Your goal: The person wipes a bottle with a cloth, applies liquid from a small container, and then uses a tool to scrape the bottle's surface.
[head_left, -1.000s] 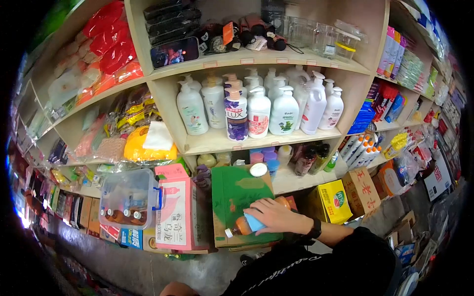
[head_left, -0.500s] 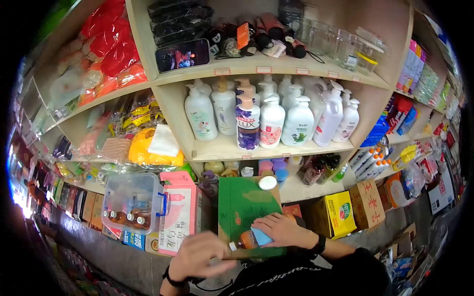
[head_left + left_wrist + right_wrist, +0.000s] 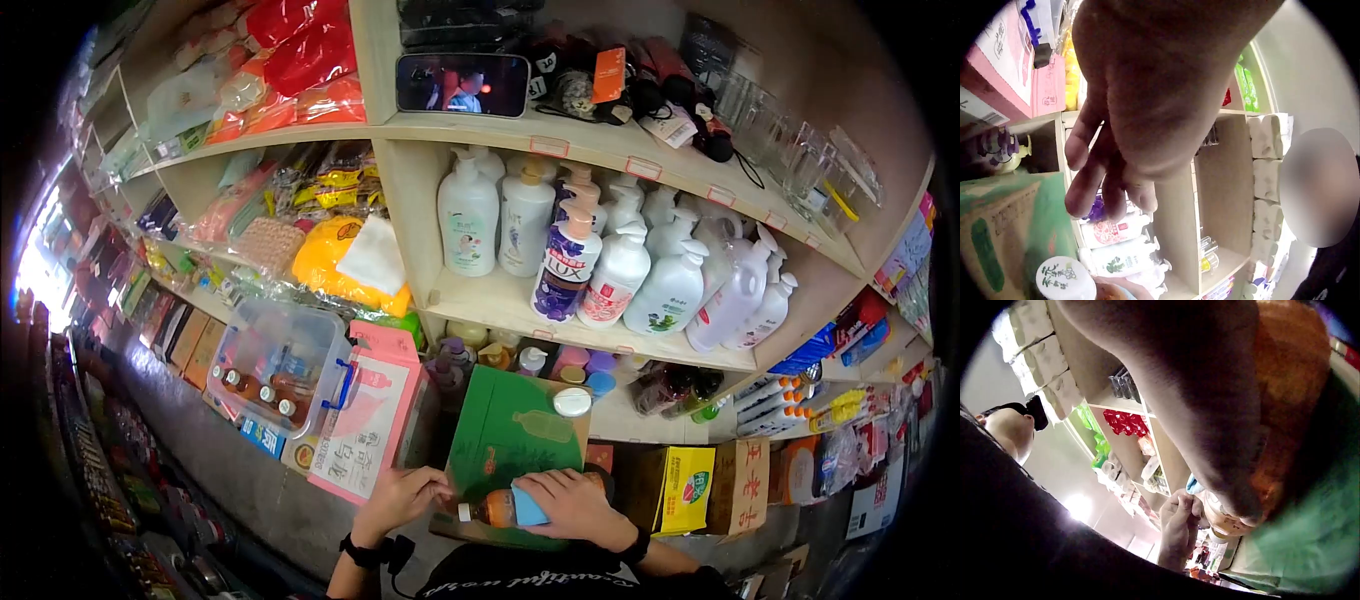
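Since the earlier frame, the left hand (image 3: pixel 400 500) has drawn in close to the bottle's white cap (image 3: pixel 464 512), its fingers now curled inward with thumb near fingertips; nothing shows in its grasp. The right hand (image 3: pixel 570 503) still curves over the amber bottle (image 3: pixel 495 508), pressing a light-blue cloth (image 3: pixel 528 506) against its side. That bottle lies on its side on the near part of the green carton (image 3: pixel 490 420), its cap towards 9 o'clock. Seen from the bottle in the head view, a round white lid (image 3: pixel 572 402) sits at 1 o'clock at the carton's far edge. At 10 o'clock is the pink-and-white carton (image 3: pixel 370 410), with a clear plastic bin (image 3: pixel 335 325) beyond it holding brown bottles (image 3: pixel 288 390). A yellow box (image 3: pixel 688 490) is at 3 o'clock. Towards 12 o'clock, a LUX pump bottle (image 3: pixel 565 262) stands on the shelf (image 3: pixel 480 300), with a phone (image 3: pixel 462 85) above.
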{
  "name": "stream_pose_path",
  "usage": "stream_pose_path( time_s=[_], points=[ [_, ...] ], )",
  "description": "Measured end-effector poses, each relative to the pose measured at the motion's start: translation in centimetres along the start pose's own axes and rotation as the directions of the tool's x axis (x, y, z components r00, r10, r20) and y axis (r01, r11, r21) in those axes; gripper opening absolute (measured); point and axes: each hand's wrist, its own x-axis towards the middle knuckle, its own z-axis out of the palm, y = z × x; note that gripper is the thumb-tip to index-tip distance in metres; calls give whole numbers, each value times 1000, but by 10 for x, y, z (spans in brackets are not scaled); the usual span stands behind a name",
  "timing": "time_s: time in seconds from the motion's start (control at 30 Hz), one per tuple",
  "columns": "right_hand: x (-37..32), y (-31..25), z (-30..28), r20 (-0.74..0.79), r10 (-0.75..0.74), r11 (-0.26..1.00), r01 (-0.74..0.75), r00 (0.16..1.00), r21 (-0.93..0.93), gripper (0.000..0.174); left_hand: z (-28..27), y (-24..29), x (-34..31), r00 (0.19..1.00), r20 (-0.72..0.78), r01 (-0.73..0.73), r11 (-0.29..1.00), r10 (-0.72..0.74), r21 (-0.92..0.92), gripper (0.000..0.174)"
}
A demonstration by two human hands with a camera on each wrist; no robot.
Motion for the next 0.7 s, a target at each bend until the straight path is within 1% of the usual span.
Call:
stream_pose_path(
  time_s=[0.03,0.07,0.13,0.17,0.23,0.27,0.33,0.37,0.4,0.47,0.5,0.53,0.6,0.63,0.67,0.7],
  points=[
    [0,-2,1,-16,16,1000,-16,1000,0,74,2,-3,1,1000,-5,-25,999,25,32,6],
    [3,0,1,-16,-8,1000,8,1000,-5,74,3,-4,0,999,-28,-26,999,27,38,6],
    [1,-3,2,-26,12,1000,-12,1000,-22,74,5,-6,1,977,-41,-199,961,211,193,8],
    [2,-5,6,-31,-3,1000,2,1000,-17,74,4,-7,-3,977,-50,-194,959,208,206,8],
    [-2,-4,0,41,24,999,-23,999,-38,80,12,-8,-4,966,-79,-230,960,245,162,10],
    [0,-8,2,37,12,999,-11,999,-36,80,11,-7,-10,966,-86,-228,958,245,172,10],
    [-4,-8,-3,-74,-1,996,-6,997,-85,75,22,-2,-12,948,-167,-250,958,272,144,9],
    [-2,-9,2,-84,2,997,-8,997,-78,75,18,11,-17,935,-189,-262,944,299,198,9],
    [-5,-8,4,-82,-6,996,-1,997,-84,75,20,14,-19,932,-198,-265,944,303,198,9],
    [-8,-10,7,-39,16,995,-20,999,-94,79,22,19,-29,900,-276,-263,926,336,271,10],
    [-8,-10,8,-75,-5,994,-4,997,-110,78,25,8,-31,886,-321,-255,929,336,268,18],
    [-9,-15,8,-77,-14,993,5,997,-119,78,19,9,-37,882,-344,-232,931,323,280,19],
    [-11,-15,3,-88,18,992,-29,996,-124,76,26,5,-40,859,-358,-277,920,366,277,16],
    [-3,-19,9,-128,21,993,-36,992,-112,75,19,2,-47,854,-359,-282,914,377,291,16],
    [-4,-15,5,-116,23,992,-37,993,-118,75,24,1,-47,863,-357,-266,922,358,281,15],
    [-3,-15,5,-141,22,991,-40,990,-125,75,23,-1,-50,872,-352,-248,927,340,282,13]
  ],
)
